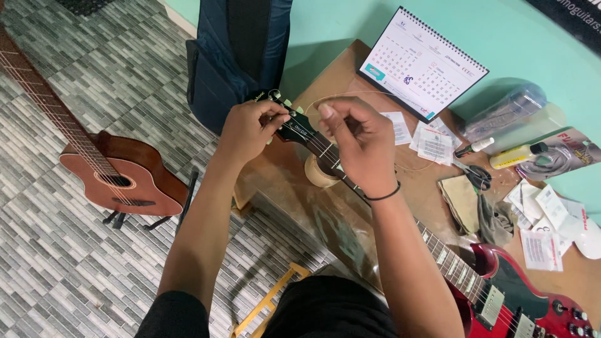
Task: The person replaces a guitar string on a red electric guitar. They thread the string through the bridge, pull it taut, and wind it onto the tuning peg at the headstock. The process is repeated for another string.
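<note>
While both hands (307,134) at one headstock (294,125), two guitars (119,175).

The scene is evenly and fairly brightly lit, with soft, diffuse light and no harsh highlights; under the left hand (250,128) and its forearm a soft-edged shadow falls on the tiled floor (75,263) and the near side of the bench (350,75); beyond the right hand (360,141) the desk calendar (422,62) throws a faint shadow backwards onto the wall; to the right of that hand the clear plastic tube (504,109) shows mild glare, and the red guitar body (532,300) carries a dull sheen; focus is fair throughout, though fine detail is smeared by compression; the floor's tile lines bow slightly toward the left edge.
</note>
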